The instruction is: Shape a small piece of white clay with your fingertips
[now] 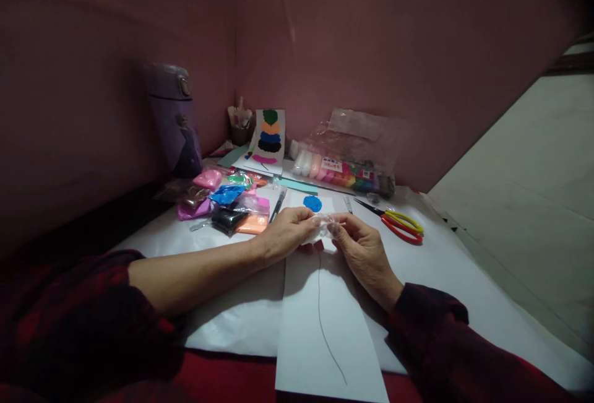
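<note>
My left hand (293, 231) and my right hand (364, 248) pinch a small crinkled clear plastic packet (325, 227) between them. A dark red bit shows under the packet; I cannot make out whether it is inside. Below my hands lies a white paper strip (325, 329) with a thin curved line drawn down it. Just beyond my fingers, a flat blue clay patch (312, 203) sits at the strip's far end.
Left of my hands lie several coloured clay packets (227, 195) and a pen (278, 205). Scissors (401, 225) with red and yellow handles rest at right. Behind stand a purple bottle (174, 121), a card with colour patches (269, 140) and a clay pack (343, 171) by the wall.
</note>
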Motion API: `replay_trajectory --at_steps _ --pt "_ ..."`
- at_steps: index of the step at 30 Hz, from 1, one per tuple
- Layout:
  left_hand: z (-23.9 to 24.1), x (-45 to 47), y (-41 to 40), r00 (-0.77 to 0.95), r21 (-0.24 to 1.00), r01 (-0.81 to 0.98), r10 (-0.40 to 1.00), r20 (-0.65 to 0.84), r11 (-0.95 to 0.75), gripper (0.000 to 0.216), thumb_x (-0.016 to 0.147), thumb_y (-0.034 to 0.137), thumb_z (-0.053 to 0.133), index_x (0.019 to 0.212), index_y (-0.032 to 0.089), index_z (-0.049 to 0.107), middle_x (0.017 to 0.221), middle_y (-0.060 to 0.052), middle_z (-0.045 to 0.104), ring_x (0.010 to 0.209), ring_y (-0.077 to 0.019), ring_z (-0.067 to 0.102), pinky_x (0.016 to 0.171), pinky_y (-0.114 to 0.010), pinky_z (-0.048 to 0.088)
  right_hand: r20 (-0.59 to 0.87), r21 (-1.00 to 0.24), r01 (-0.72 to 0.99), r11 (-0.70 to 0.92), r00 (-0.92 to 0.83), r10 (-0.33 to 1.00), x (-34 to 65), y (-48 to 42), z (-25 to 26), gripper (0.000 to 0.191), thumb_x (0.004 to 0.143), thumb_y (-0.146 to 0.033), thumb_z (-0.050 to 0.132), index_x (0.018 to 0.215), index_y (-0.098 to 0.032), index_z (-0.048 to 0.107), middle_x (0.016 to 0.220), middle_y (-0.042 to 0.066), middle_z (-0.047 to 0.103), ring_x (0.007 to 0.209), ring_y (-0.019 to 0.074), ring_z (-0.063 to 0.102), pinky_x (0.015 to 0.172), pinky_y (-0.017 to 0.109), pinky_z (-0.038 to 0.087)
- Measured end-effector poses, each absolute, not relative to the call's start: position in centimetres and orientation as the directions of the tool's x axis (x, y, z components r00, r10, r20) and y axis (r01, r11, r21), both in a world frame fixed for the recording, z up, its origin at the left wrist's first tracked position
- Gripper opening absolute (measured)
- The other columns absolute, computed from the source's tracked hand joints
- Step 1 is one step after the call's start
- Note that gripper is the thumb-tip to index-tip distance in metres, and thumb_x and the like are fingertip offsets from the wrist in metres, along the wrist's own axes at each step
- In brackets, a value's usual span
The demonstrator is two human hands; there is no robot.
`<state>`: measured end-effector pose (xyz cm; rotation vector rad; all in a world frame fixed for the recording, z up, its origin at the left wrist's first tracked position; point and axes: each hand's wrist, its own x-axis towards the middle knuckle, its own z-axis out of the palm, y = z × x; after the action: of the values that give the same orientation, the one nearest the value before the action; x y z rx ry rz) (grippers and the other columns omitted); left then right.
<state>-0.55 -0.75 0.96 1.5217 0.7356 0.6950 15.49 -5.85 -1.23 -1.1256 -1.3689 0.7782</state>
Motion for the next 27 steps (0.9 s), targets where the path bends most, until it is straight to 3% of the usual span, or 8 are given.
replay_trajectory --at_steps 4,8,19,24,27 --pt "0.99 -0.58 -0.78 0.614 0.999 0.029 0.789 0.018 -0.045 0.035 0.081 0.047 0.055 0.081 0.012 0.056 0.063 -0.003 0.064 0.053 -0.0092 0.056 0.052 -0.019 0.042 0.338 -0.937 0.129 0.323 0.122 0.933 15.17 -5.82 -0.92 0.020 0.078 -0.038 0.072 0.079 -0.018 0.067 0.078 0.002 0.070 0.064 0.0128 0.057 0.060 0.026 0.044" --pt "0.95 -0.54 -0.75 0.605 0.998 0.033 0.795 0.026 -0.058 0.029 0.083 0.042 0.054 0.081 0.012 0.054 0.062 -0.003 0.063 0.052 -0.0092 0.056 0.051 -0.019 0.041 0.313 -0.949 0.075 0.305 0.131 0.941 15.18 -5.63 -0.89 0.017 0.072 -0.033 0.078 0.079 -0.019 0.072 0.076 0.002 0.072 0.065 0.0137 0.060 0.063 0.027 0.047" --pt "0.92 -0.52 -0.82 0.606 0.994 0.071 0.795 0.018 -0.077 0.023 0.086 0.036 0.049 0.079 0.015 0.051 0.062 -0.003 0.064 0.054 -0.0108 0.058 0.053 -0.020 0.043 0.350 -0.933 0.141 0.330 0.161 0.923 15.36 -5.76 -1.10 0.015 0.070 -0.027 0.077 0.081 -0.018 0.073 0.067 0.001 0.069 0.056 0.0108 0.053 0.055 0.025 0.042" --pt "0.66 -0.54 -0.74 0.605 0.994 0.066 0.796 0.026 -0.082 0.025 0.086 0.039 0.050 0.078 0.015 0.050 0.062 -0.003 0.064 0.053 -0.0104 0.058 0.052 -0.020 0.044 0.374 -0.917 0.208 0.339 0.157 0.914 15.42 -5.93 -1.09 0.014 0.071 -0.029 0.076 0.076 -0.017 0.069 0.056 -0.004 0.058 0.048 0.0077 0.042 0.048 0.023 0.032" --pt "0.56 -0.53 -0.69 0.614 0.994 0.063 0.789 0.035 -0.093 0.028 0.087 0.042 0.049 0.079 0.015 0.050 0.063 -0.003 0.065 0.053 -0.0103 0.058 0.053 -0.020 0.044 0.383 -0.913 0.209 0.351 0.139 0.913 15.40 -5.99 -1.08 0.014 0.073 -0.030 0.075 0.075 -0.018 0.068 0.061 -0.002 0.061 0.055 0.0102 0.049 0.052 0.023 0.038"
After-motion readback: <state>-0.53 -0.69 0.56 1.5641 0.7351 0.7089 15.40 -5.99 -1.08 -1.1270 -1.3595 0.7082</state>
